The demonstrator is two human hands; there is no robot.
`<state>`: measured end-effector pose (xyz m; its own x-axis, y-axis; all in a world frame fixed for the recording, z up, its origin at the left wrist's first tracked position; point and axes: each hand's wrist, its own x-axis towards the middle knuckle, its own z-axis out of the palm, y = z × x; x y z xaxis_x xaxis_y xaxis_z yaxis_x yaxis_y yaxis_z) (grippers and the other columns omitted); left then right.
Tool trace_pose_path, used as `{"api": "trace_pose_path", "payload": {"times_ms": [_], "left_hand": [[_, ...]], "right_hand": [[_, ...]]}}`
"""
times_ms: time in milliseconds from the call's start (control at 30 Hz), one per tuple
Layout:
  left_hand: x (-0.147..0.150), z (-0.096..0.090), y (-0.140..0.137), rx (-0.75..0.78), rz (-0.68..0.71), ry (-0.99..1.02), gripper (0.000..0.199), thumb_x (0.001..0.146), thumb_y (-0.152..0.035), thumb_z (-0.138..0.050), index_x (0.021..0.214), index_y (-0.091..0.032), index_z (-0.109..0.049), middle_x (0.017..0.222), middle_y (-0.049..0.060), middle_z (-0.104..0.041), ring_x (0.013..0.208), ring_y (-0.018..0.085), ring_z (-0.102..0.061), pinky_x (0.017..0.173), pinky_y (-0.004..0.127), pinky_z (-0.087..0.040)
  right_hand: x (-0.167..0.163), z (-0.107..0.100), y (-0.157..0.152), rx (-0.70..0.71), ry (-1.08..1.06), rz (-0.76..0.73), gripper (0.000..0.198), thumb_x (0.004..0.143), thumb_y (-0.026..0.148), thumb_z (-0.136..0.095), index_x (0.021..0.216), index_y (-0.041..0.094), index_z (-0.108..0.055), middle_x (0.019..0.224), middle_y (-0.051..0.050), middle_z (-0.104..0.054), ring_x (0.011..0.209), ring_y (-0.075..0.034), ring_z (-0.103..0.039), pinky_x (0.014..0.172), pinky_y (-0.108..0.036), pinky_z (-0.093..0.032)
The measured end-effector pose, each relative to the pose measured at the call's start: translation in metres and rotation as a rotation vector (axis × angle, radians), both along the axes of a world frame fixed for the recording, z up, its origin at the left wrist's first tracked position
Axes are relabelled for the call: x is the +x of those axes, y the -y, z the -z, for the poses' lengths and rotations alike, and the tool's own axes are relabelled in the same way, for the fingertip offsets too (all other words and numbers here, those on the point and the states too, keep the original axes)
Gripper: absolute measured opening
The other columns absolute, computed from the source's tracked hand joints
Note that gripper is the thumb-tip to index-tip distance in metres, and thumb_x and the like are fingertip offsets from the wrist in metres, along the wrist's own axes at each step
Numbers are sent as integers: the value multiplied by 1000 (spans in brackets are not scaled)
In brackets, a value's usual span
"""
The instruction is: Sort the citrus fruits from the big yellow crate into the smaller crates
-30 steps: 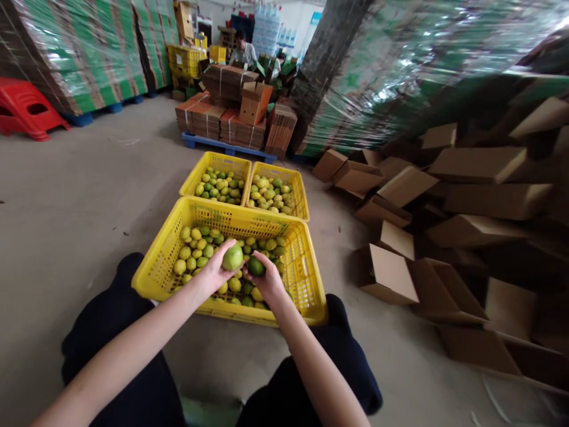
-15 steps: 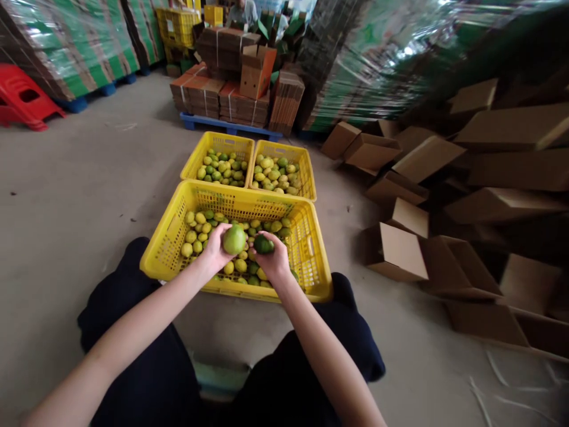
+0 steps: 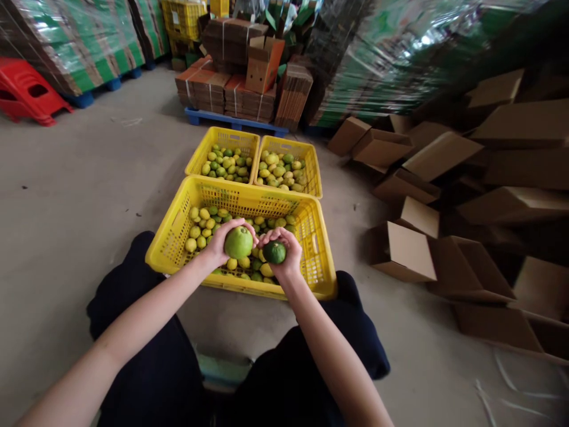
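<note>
My left hand (image 3: 217,245) is wrapped round a large light-green lemon (image 3: 239,242). In my right hand (image 3: 291,255) lies a smaller dark-green lemon (image 3: 274,252), its end turned up toward me. The two hands are side by side, fingertips close together, above the near yellow crate (image 3: 240,289). Inside that crate, yellow and green lemons (image 3: 191,244) lie in a loose layer, partly hidden behind my hands and forearms.
Two more yellow crates (image 3: 191,160) of lemons stand just beyond. Open cardboard boxes (image 3: 411,249) are heaped on the right. Bundled flat cartons (image 3: 208,89) sit on a blue pallet (image 3: 237,123) ahead. A red stool (image 3: 31,89) is at far left.
Both hands have lifted slightly and moved right in view. The right hand has turned palm-up, showing more of the dark-green lemon. The whole view has shifted a little.
</note>
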<state>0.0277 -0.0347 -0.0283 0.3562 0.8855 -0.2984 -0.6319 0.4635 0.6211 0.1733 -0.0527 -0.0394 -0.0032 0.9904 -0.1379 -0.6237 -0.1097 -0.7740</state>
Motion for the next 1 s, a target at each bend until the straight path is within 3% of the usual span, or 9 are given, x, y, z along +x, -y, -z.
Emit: {"api": "trace_pose_path", "payload": {"times_ms": [233, 400, 667, 767, 833, 933, 1000], "left_hand": [[4, 6, -4, -337, -111, 243, 20, 89, -32, -52, 88, -15, -62, 73, 6, -68, 68, 18, -69, 66, 32, -62], [4, 11, -9, -489, -164, 215, 34, 94, -34, -46, 113, -8, -57, 81, 13, -69, 75, 22, -71, 67, 32, -63], [8, 19, -10, -564, -130, 87, 43, 99, -41, -39, 119, -7, -56, 78, 12, -68, 68, 19, -69, 59, 27, -60], [8, 20, -11, -493, -146, 62, 33, 96, -35, -48, 115, -11, -58, 81, 10, -68, 72, 18, -68, 65, 27, -59], [8, 18, -12, -361, -192, 35, 20, 89, -22, -59, 108, -14, -61, 83, 6, -69, 73, 16, -67, 69, 25, -58], [7, 11, -10, -77, -244, -58, 36, 69, 1, -69, 99, -20, -64, 83, -2, -67, 74, 11, -65, 72, 20, -54], [5, 6, -7, 67, -222, -129, 44, 62, 5, -71, 96, -23, -67, 82, -3, -67, 77, 11, -64, 73, 19, -52]], "right_hand": [[3, 12, -10, -293, -57, 14, 41, 75, 61, -65, 61, 23, -56, 59, 2, -61, 57, -16, -58, 63, -32, -52], [7, 29, -15, -525, -103, -35, 40, 81, 60, -55, 67, 23, -57, 60, -4, -64, 57, -21, -62, 57, -35, -54], [11, 29, -19, -549, -138, -74, 16, 79, 35, -58, 80, 19, -59, 69, -7, -68, 59, -19, -62, 50, -29, -52], [8, 25, -17, -473, -81, -68, 12, 73, 30, -64, 77, 20, -58, 70, -5, -68, 61, -19, -62, 51, -28, -50], [6, 21, -15, -338, 15, 4, 16, 66, 26, -70, 77, 22, -59, 74, -1, -67, 65, -18, -61, 54, -27, -49], [8, 12, -11, -27, 314, 153, 27, 61, 22, -79, 83, 25, -65, 82, 4, -66, 77, -16, -58, 68, -26, -49], [12, 4, -9, 161, 519, 182, 29, 61, 20, -81, 87, 27, -70, 88, 3, -65, 87, -17, -57, 81, -29, -48]]}}
